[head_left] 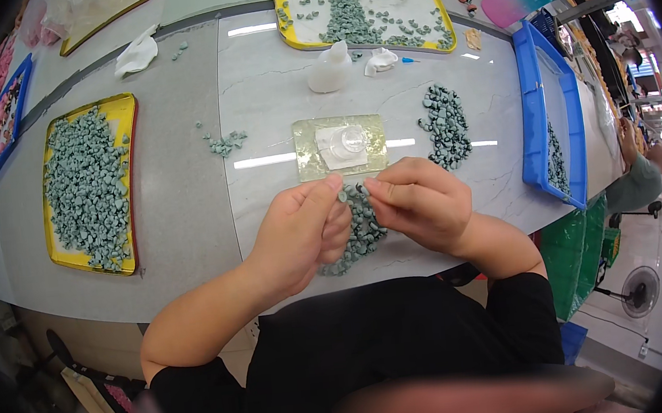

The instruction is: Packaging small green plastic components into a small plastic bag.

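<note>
My left hand [301, 225] is closed, with a small grey-green piece [342, 197] pinched between thumb and forefinger. Close to it on the right, my right hand [426, 205] is closed in a pinch too; whatever sits at its fingertips is too small to name. Both hands hover over a pile of small grey-green pieces [364, 235] near the table's front edge, partly covered by the hands. Just beyond them lies a pale yellowish board [306, 141], bearing a white paper [334, 158] and a small clear round dish [352, 138].
To the right are a darker green pile [445, 125] and a blue tray [529, 108]. Yellow trays of pieces stand at left [132, 118] and far side [287, 35]. A white bottle [329, 71], crumpled tissue [381, 61] and pink-teal bottle [514, 1] stand further back. Another person's arm [638, 181] shows at right.
</note>
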`<control>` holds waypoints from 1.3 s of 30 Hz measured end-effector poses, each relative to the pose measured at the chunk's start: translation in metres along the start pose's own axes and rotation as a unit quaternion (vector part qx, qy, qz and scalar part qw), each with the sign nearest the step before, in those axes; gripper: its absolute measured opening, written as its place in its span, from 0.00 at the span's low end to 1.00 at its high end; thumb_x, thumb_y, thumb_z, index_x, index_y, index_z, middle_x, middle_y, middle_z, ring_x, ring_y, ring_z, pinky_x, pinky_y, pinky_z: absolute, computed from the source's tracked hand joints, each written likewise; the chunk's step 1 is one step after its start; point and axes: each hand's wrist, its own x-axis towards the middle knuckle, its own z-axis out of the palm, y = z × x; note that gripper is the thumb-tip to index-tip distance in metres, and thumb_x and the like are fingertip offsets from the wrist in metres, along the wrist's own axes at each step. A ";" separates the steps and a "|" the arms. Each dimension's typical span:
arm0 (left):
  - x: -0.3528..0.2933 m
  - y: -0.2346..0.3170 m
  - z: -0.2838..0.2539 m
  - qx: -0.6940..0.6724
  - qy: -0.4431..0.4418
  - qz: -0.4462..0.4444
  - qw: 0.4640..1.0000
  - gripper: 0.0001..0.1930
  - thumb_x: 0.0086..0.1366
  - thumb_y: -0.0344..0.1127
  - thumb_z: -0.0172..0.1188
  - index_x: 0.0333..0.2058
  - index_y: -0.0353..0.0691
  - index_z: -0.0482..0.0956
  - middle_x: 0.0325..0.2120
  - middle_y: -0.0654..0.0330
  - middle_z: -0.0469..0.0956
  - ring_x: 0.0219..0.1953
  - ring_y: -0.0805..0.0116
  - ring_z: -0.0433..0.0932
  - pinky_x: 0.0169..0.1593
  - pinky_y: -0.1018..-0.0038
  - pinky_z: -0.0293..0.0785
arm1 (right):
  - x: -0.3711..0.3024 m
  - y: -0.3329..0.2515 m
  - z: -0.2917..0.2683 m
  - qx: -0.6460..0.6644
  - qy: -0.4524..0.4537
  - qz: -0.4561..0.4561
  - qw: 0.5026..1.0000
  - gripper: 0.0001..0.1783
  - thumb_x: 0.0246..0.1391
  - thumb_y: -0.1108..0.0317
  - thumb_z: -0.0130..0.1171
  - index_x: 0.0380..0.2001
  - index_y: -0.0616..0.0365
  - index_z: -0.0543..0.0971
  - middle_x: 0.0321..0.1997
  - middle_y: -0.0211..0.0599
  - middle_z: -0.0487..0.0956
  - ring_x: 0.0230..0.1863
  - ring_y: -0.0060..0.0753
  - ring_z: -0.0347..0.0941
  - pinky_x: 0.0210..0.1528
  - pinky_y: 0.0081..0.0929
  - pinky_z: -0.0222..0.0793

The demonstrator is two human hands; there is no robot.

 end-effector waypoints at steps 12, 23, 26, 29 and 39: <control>-0.006 -0.002 0.000 -0.002 0.013 -0.018 1.000 0.20 0.69 0.43 0.45 0.17 0.45 0.56 0.13 0.72 0.54 0.15 0.81 0.49 0.17 0.81 0.44 | 0.001 0.000 0.006 -0.044 -0.048 -0.137 0.988 0.20 0.34 0.83 0.64 0.37 0.73 0.77 0.34 0.44 0.76 0.29 0.35 0.73 0.26 0.27 0.69; -0.021 -0.011 0.004 0.028 0.063 0.076 0.995 0.19 0.69 0.41 0.45 0.19 0.42 0.62 0.15 0.71 0.59 0.16 0.83 0.53 0.18 0.82 0.51 | 0.002 -0.002 0.022 -0.085 -0.027 -0.201 0.976 0.19 0.32 0.81 0.66 0.33 0.75 0.76 0.36 0.48 0.74 0.29 0.39 0.73 0.28 0.28 0.71; -0.024 -0.016 0.003 0.074 0.092 0.140 0.983 0.18 0.70 0.41 0.46 0.21 0.40 0.66 0.15 0.70 0.62 0.16 0.84 0.57 0.19 0.82 0.54 | 0.002 -0.002 0.027 -0.073 -0.007 -0.217 0.973 0.18 0.32 0.82 0.66 0.32 0.75 0.76 0.36 0.48 0.74 0.30 0.39 0.73 0.28 0.28 0.72; -0.026 -0.018 0.001 0.132 0.111 0.169 0.971 0.18 0.69 0.42 0.46 0.22 0.39 0.68 0.15 0.70 0.64 0.17 0.84 0.60 0.20 0.82 0.57 | 0.003 -0.003 0.027 -0.052 -0.002 -0.210 0.976 0.17 0.34 0.84 0.66 0.33 0.74 0.77 0.36 0.48 0.75 0.29 0.38 0.74 0.28 0.28 0.72; -0.026 -0.023 -0.001 0.245 0.166 0.245 0.923 0.17 0.68 0.39 0.49 0.22 0.34 0.69 0.14 0.67 0.63 0.20 0.80 0.58 0.24 0.78 0.59 | 0.005 -0.017 0.031 0.008 0.012 -0.088 0.996 0.18 0.36 0.85 0.65 0.36 0.70 0.77 0.32 0.44 0.76 0.27 0.36 0.74 0.27 0.26 0.71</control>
